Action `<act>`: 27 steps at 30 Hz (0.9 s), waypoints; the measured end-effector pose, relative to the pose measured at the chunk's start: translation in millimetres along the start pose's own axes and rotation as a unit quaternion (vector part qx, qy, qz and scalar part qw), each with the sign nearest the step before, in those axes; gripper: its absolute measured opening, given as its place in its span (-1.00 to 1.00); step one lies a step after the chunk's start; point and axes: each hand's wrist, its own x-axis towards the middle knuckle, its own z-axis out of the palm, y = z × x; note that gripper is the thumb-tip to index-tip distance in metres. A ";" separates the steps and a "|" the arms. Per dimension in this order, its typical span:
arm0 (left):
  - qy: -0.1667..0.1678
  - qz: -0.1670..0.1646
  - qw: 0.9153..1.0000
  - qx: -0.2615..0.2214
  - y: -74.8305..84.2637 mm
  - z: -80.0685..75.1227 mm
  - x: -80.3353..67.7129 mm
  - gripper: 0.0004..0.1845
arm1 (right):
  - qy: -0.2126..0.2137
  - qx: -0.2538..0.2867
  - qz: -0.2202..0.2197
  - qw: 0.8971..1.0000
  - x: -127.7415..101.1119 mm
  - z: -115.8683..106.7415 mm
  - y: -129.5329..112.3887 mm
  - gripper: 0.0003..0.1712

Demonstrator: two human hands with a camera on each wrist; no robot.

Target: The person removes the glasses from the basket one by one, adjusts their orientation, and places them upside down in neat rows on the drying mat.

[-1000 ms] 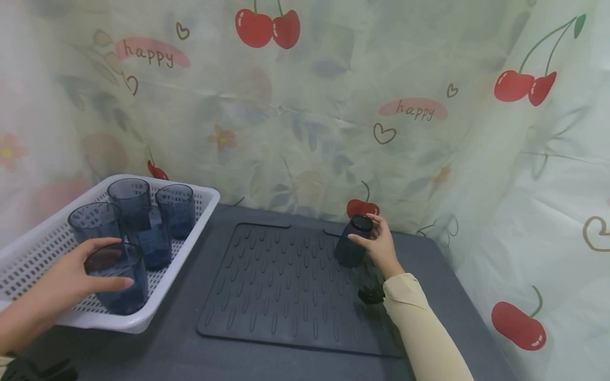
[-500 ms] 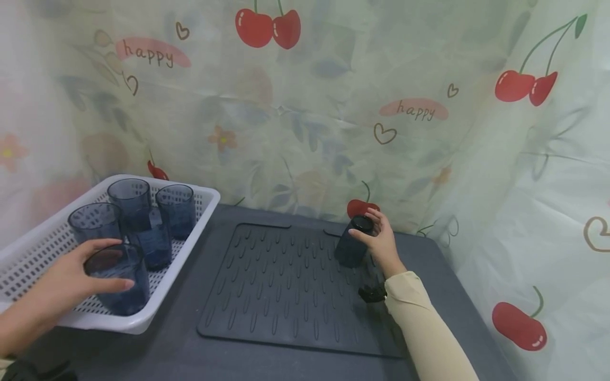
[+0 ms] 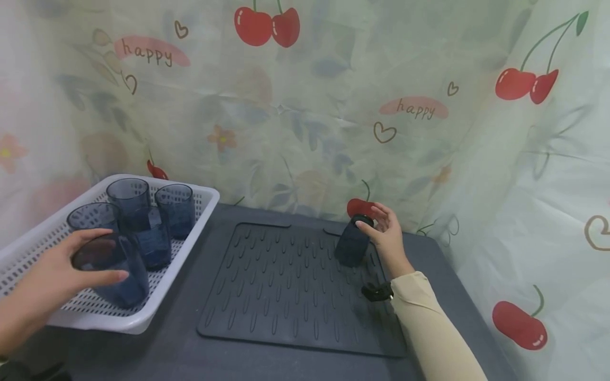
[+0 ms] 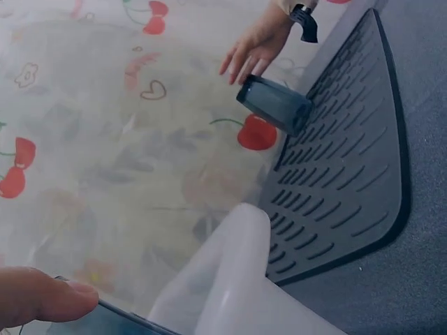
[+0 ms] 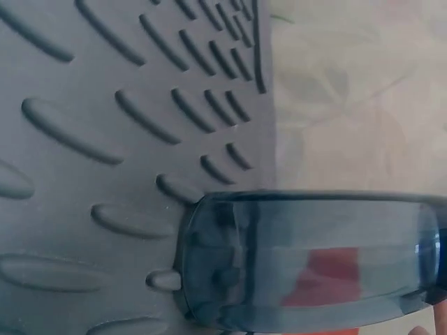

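Smoke-blue translucent plastic is the material of every tumbler in view. The left hand (image 3: 52,280) grips one tumbler (image 3: 111,270), thumb on its near side and fingers curled over the rim, tilted slightly and held inside the white perforated basket (image 3: 200,203). Just beyond that hand, three more upright tumblers (image 3: 135,209) stand grouped in the basket's far corner.

The right hand (image 3: 388,238) is relaxed, fingers nearly straight. Its fingertips (image 3: 364,226) are at the upturned base of an inverted tumbler (image 3: 352,243); whether they touch it or are just clear of it cannot be told. This tumbler stands mouth down just left of the hand, at the far right corner of the dark grey ribbed drying mat (image 3: 281,286). The mat lies between the two hands on a dark grey table (image 3: 181,349). Behind the right hand hangs a cherry-print curtain (image 3: 305,106).
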 end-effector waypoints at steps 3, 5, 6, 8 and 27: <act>0.005 -0.007 1.000 -0.008 2.8 -1.7 -2.1 0.03 | 0.008 0.009 -0.002 1.000 -2.8 -1.5 -3.3 -0.19; 0.013 -0.011 1.000 -0.016 4.4 -3.3 -4.0 0.03 | 0.015 0.014 -0.003 1.000 -4.6 -3.0 -4.2 -0.20; 0.019 -0.012 0.999 -0.023 4.4 -3.9 -4.8 0.01 | 0.016 0.019 -0.003 1.000 -5.7 -3.8 -4.9 -0.20; 0.038 -0.015 0.998 -0.044 6.2 -4.4 -7.6 -0.03 | 0.019 0.027 -0.005 0.999 -8.1 -5.9 -6.2 -0.20; 0.184 0.134 0.888 -0.400 42.2 -0.8 -18.4 -0.22 | -0.011 0.072 -0.040 0.997 -31.1 1.6 -21.2 -0.25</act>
